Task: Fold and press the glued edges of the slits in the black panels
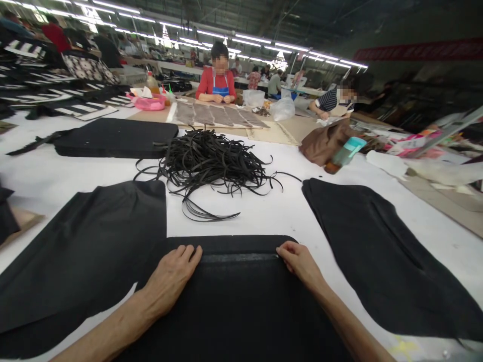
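In front of me lies a black sheet-material panel [241, 306], its far edge straight with a rounded right corner. A narrow, shiny greyish band [241, 258] crosses it just below that edge, between my hands. At the band's left end, my left hand [177, 269] rests with bent fingers close together, gripping the panel's material near the edge. My right hand [298, 259] is closed in a pinch at the band's right end. Both sets of fingertips are partly hidden. Beyond the panel sits a tangled heap of thin black strips [215, 161].
Black pieces [98, 231] lie to the left, and a stack of black shaped pieces [377, 251] to the right. A thick black stack [116, 138] stands behind, with a teal-capped bottle [345, 155] and brown cloth [322, 142] at right. Co-workers sit across the white table [279, 211].
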### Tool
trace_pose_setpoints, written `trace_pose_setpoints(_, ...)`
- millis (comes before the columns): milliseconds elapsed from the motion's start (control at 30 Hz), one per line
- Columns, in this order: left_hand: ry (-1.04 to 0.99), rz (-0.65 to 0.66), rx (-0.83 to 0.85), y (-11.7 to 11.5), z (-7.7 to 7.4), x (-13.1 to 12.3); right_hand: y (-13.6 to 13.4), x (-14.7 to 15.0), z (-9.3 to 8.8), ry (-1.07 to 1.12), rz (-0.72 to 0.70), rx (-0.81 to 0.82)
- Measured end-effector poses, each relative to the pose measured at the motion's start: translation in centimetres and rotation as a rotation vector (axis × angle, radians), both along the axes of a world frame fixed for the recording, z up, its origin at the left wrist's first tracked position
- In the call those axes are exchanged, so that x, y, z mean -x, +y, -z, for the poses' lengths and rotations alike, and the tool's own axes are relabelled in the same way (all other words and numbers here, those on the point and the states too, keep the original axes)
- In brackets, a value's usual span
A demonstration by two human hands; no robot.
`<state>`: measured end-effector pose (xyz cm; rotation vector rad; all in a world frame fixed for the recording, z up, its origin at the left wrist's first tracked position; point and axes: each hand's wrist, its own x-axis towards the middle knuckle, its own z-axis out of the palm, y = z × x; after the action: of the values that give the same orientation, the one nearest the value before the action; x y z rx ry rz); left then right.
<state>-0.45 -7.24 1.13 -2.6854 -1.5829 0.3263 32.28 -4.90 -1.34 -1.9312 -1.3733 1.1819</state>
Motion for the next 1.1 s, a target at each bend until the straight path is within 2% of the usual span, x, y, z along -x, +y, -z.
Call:
trace_pose_setpoints(300, 0.22, 0.03, -0.141, -1.5, 1.0, -0.7, 0.2, 0.2, -0.3, -0.035, 0.022, 0.016)
trace_pose_setpoints(500, 0.212, 0.023, -0.195, -1.5, 1.8, -0.7, 0.2, 0.4, 0.1, -0.095, 0.04, 0.011)
trace_pose_setpoints(967, 0.193, 0.014, -0.23, -1.5, 1.5, -0.8, 0.2, 1.4, -0.7, -0.331, 0.051, 0.02)
trace_pose_setpoints(1100, 0.198, 0.013, -0.259, -1.7, 0.8, -1.0, 0.1, 1.8, -0.9, -0.409, 0.053, 0.015)
